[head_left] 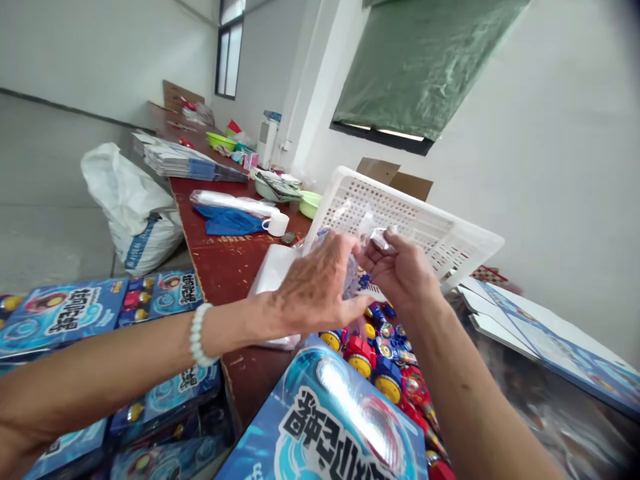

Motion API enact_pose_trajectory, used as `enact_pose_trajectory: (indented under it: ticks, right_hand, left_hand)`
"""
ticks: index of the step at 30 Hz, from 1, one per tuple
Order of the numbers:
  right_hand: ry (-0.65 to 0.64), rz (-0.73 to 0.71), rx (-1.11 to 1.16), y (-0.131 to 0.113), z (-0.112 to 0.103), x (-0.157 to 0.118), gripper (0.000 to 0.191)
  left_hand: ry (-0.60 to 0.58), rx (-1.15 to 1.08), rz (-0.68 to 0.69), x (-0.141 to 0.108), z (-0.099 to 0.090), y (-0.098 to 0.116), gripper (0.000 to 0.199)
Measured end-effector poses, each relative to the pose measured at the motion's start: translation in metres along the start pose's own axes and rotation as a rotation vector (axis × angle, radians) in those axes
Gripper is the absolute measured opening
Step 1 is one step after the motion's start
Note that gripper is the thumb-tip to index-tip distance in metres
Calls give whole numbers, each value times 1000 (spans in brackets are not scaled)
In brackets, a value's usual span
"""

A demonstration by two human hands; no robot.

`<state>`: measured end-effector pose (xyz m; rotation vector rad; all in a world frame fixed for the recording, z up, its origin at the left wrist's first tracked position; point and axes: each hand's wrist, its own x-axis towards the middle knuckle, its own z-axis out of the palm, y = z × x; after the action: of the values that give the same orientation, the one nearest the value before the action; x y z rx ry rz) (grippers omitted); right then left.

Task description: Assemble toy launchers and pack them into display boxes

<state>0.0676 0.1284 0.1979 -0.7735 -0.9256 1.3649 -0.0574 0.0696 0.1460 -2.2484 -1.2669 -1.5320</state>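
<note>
My right hand is raised at the mouth of a white perforated plastic basket, thumb and fingers closed on a small piece of clear plastic. To its left, my left hand reaches in with a bead bracelet on the wrist. Its thumb stands apart from its curved fingers, and clear plastic pieces show in the gap, seemingly behind it. Beneath both hands lie several red, blue and yellow toys. A blue printed box with large lettering lies closest to me.
More blue toy packages are stacked at the lower left. Flat printed cards lie at right. Along the red-brown table are a white mug, blue cloth, bowls and stacked printed sheets. A white sack stands on the floor.
</note>
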Motion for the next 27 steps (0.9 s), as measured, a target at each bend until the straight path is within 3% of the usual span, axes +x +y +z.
enact_pose_trajectory:
  ticks: [3,5,8,11,15,19,21,23,25,27]
  right_hand:
    - [45,-30,0,-11,3,-3,11]
    - [29,-68,-29,-17,2,-4,8]
    - [-81,-186,-118,-22,-5,-3,6]
    - [-153,-335,-196,-29,-19,-2,8]
    - [-56,-388,-190,-40,-43,-13,10]
    - [110,-444,-255,-40,-62,-60,12]
    - [137,-640,-450,-36,-63,-91,22]
    - [106,-924,-824,-33,-59,-113,40]
    - [68,-1157,-1289,-34,-57,-117,44]
    - [40,-1246,-1707,-38,-62,-104,36]
  left_hand:
    - [-105,-85,-179,-1,29,3,80]
    - [-76,-72,-202,9,42,-1,84]
    - [-11,32,-214,31,50,-7,63]
    - [-41,129,-234,49,52,-20,39]
    - [-45,146,-259,68,48,-45,22]
    - [-48,108,-199,76,42,-51,18]
    - [-70,73,-106,74,40,-40,19]
    - [-114,29,19,67,40,-22,19]
    - [-167,-7,174,57,41,-2,22]
    - [-199,-23,303,48,40,15,28]
